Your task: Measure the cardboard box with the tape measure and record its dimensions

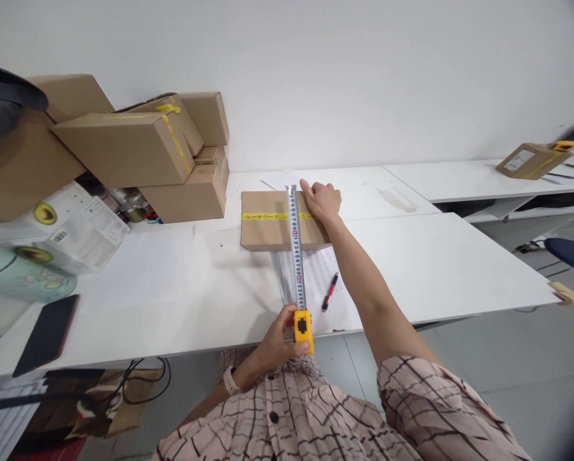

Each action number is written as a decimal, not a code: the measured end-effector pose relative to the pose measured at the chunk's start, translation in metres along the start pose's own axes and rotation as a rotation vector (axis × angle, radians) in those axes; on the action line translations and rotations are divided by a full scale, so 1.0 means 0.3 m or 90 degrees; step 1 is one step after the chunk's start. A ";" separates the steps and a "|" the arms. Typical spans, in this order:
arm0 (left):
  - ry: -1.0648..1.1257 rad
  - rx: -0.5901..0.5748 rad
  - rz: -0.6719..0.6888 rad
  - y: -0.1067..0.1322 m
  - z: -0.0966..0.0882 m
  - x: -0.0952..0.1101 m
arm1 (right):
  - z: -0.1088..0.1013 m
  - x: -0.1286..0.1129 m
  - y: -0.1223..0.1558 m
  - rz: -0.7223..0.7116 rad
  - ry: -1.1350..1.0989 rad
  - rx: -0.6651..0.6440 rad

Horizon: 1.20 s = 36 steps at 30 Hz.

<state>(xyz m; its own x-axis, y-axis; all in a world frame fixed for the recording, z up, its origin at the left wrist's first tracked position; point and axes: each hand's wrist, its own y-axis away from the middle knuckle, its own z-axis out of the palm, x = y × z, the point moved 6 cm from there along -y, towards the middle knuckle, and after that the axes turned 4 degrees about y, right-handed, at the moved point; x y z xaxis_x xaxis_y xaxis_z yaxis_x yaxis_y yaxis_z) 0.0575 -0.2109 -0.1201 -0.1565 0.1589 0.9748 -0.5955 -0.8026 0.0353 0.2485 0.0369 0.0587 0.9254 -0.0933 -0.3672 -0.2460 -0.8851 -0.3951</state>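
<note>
A flat cardboard box (268,234) with a yellow tape stripe lies on the white table (181,288). A tape measure blade (295,256) runs across the box from its far edge back toward me. My left hand (277,342) grips the yellow tape measure case (303,330) at the table's near edge. My right hand (321,200) rests on the far right part of the box, fingers curled, pressing the blade's end at the far edge. Beneath the blade lies a printed sheet (316,275), and a red pen (330,292) rests on it.
Stacked cardboard boxes (143,150) stand at the back left, with white packages (70,224) and a black phone (47,333) nearer. Another box (530,160) and a yellow tool sit on the far right counter. A blue chair seat (570,253) is at the right.
</note>
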 end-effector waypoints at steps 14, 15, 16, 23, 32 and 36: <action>-0.168 -0.015 -0.049 0.036 -0.008 -0.050 | -0.006 0.059 0.475 -0.024 0.023 0.087; -0.174 -0.012 -0.053 0.037 -0.008 -0.047 | 0.015 0.069 0.512 -0.033 0.010 0.073; -0.180 -0.009 -0.056 0.037 -0.008 -0.044 | 0.030 0.080 0.539 -0.042 -0.012 0.063; -0.281 -0.032 -0.045 0.034 0.016 -0.007 | -0.145 0.147 0.539 0.023 -0.369 0.066; -0.380 -0.036 -0.024 0.089 0.042 0.030 | -0.284 0.217 0.698 0.116 -0.585 0.099; -0.320 0.018 -0.063 0.127 0.029 0.055 | -0.085 0.208 0.891 0.176 -0.601 -0.072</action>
<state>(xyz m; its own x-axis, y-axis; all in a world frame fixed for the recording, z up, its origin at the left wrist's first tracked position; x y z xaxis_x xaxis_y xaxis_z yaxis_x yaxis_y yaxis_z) 0.0391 -0.2438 -0.1006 0.3017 -0.0561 0.9517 -0.5662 -0.8137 0.1316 0.2479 -0.2170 -0.0482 0.2180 0.0549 -0.9744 -0.3448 -0.9297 -0.1295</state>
